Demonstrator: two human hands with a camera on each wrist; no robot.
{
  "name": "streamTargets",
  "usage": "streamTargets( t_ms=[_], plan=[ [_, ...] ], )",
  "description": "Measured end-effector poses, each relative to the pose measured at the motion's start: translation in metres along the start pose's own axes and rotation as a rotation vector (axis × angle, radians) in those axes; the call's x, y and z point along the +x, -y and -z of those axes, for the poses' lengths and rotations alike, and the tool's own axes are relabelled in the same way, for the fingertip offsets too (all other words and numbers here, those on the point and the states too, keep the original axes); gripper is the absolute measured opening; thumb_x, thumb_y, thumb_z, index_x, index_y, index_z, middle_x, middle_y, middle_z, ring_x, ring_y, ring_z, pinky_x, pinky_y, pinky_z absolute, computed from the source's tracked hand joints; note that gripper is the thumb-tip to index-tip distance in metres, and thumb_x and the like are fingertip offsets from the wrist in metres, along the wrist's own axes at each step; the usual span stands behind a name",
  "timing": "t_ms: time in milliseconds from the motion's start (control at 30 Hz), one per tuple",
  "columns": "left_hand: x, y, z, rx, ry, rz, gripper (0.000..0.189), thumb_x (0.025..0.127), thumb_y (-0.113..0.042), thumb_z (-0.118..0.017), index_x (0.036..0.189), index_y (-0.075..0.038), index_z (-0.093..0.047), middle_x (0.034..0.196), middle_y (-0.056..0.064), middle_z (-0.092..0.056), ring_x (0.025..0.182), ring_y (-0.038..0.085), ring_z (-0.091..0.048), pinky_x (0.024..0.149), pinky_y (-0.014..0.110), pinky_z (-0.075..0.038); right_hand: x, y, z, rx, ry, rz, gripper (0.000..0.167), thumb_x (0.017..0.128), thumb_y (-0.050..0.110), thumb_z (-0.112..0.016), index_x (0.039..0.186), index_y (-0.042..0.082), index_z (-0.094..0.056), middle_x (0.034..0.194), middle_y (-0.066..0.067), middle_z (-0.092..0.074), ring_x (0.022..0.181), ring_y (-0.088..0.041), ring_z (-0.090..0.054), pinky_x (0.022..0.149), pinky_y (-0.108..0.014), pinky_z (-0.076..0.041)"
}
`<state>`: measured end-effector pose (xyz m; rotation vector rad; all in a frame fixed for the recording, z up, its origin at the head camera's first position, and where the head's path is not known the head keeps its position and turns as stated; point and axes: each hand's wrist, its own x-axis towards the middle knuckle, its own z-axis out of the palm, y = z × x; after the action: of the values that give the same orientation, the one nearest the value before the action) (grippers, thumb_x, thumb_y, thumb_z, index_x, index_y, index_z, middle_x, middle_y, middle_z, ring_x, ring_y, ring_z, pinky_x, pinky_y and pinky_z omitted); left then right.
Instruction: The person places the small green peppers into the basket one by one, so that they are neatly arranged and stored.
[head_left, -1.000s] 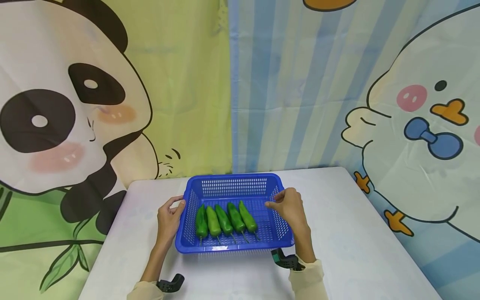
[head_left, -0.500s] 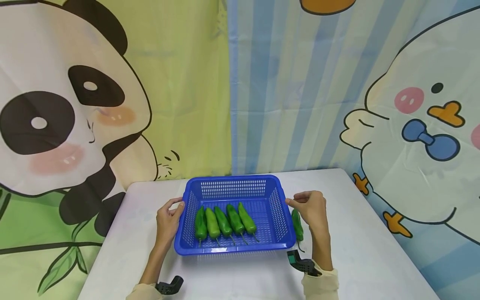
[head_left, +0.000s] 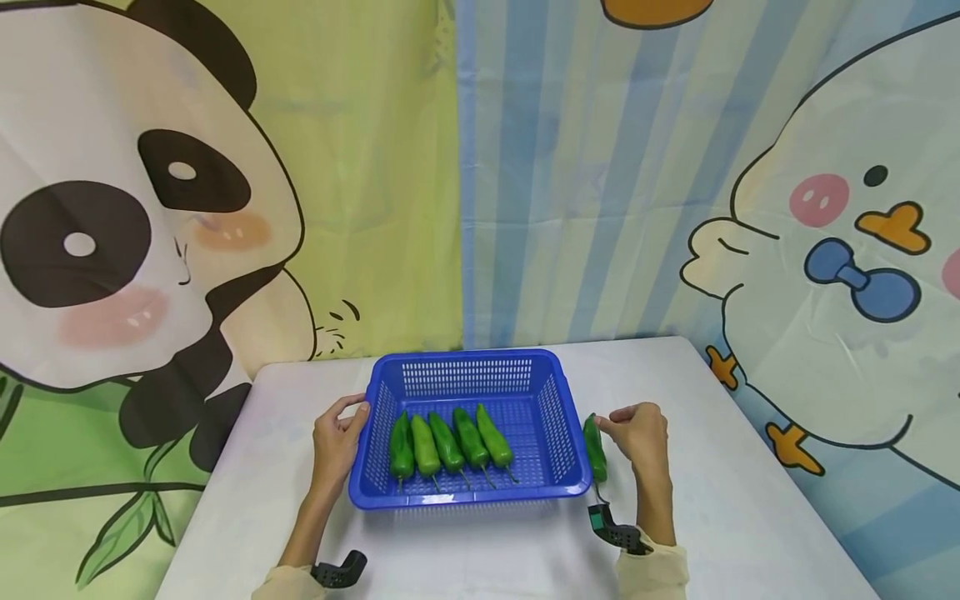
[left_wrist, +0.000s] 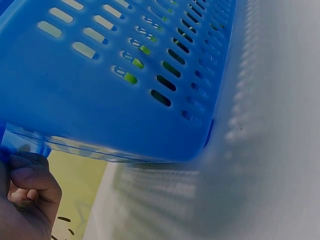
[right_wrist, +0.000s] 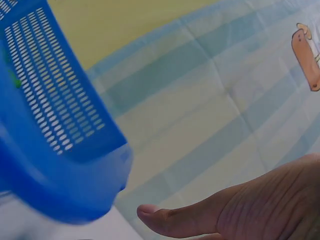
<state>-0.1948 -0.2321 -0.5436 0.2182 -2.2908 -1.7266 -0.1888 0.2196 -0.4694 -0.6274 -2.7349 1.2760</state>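
A blue plastic basket (head_left: pixel 468 500) sits on the white table with several green chili peppers (head_left: pixel 450 442) lying side by side in it. My left hand (head_left: pixel 337 437) grips the basket's left rim; in the left wrist view its curled fingers (left_wrist: pixel 37 182) are at the blue edge. Outside the basket, by its right wall, lies one more green chili pepper (head_left: pixel 595 450), stem toward me. My right hand (head_left: pixel 637 433) is beside it, thumb tip at the pepper's upper end. The right wrist view shows the thumb (right_wrist: pixel 185 220) extended, but not that pepper.
The white table (head_left: pixel 720 467) extends on both sides of the basket. A curtain (head_left: pixel 555 167) with cartoon animals hangs behind it. Dark wrist devices (head_left: pixel 618 529) are worn on both wrists.
My right hand has moved right from over the basket, past its rim, and down to the pepper outside, which has come into view. My left hand keeps its place on the rim.
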Motion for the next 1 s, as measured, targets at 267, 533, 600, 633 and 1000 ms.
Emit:
streamTargets(
  t_ms=[267, 533, 600, 633, 1000],
  plan=[
    [0.001, 0.001, -0.001, 0.009, -0.003, 0.006, 0.037, 0.113, -0.03, -0.062, 0.139, -0.004, -0.069, 0.093, 0.024, -0.083, 0.062, 0.01, -0.074, 0.057, 0.023, -0.056, 0.008, -0.022, -0.017, -0.066, 0.016, 0.02, 0.041, 0.089, 0.014, -0.089, 0.113, -0.016, -0.072, 0.119, -0.04, -0.071, 0.109, -0.055, -0.07, 0.096, -0.065, -0.059],
    [0.001, 0.001, -0.001, 0.005, -0.008, 0.001, 0.037, 0.113, -0.03, -0.062, 0.138, -0.004, -0.069, 0.095, 0.026, -0.082, 0.062, 0.008, -0.074, 0.057, 0.023, -0.057, 0.01, -0.033, -0.029, -0.087, 0.022, 0.001, 0.046, 0.087, 0.013, -0.091, 0.113, -0.019, -0.071, 0.114, -0.041, -0.071, 0.099, -0.05, -0.073, 0.094, -0.062, -0.062],
    [0.001, 0.001, -0.001, 0.004, -0.007, 0.0, 0.037, 0.113, -0.03, -0.062, 0.138, -0.004, -0.07, 0.095, 0.026, -0.082, 0.062, 0.008, -0.075, 0.057, 0.023, -0.058, 0.01, -0.035, -0.03, -0.084, 0.028, -0.001, 0.046, 0.087, 0.012, -0.092, 0.113, -0.019, -0.071, 0.113, -0.041, -0.072, 0.096, -0.048, -0.074, 0.093, -0.06, -0.063],
    [0.001, 0.001, -0.001, 0.004, -0.007, 0.001, 0.037, 0.113, -0.03, -0.062, 0.138, -0.004, -0.07, 0.095, 0.026, -0.082, 0.062, 0.008, -0.075, 0.057, 0.023, -0.058, 0.011, -0.036, -0.031, -0.082, 0.03, -0.006, 0.046, 0.086, 0.012, -0.092, 0.113, -0.019, -0.071, 0.113, -0.041, -0.072, 0.094, -0.046, -0.074, 0.092, -0.06, -0.063],
    [0.0, -0.003, -0.001, 0.002, -0.009, -0.007, 0.038, 0.113, -0.028, -0.062, 0.138, -0.001, -0.069, 0.09, 0.024, -0.082, 0.06, 0.008, -0.073, 0.055, 0.023, -0.056, 0.012, -0.04, -0.035, -0.06, 0.036, 0.009, 0.033, 0.084, 0.006, -0.091, 0.104, -0.015, -0.075, 0.1, -0.033, -0.075, 0.085, -0.037, -0.073, 0.076, -0.047, -0.065]
  ],
)
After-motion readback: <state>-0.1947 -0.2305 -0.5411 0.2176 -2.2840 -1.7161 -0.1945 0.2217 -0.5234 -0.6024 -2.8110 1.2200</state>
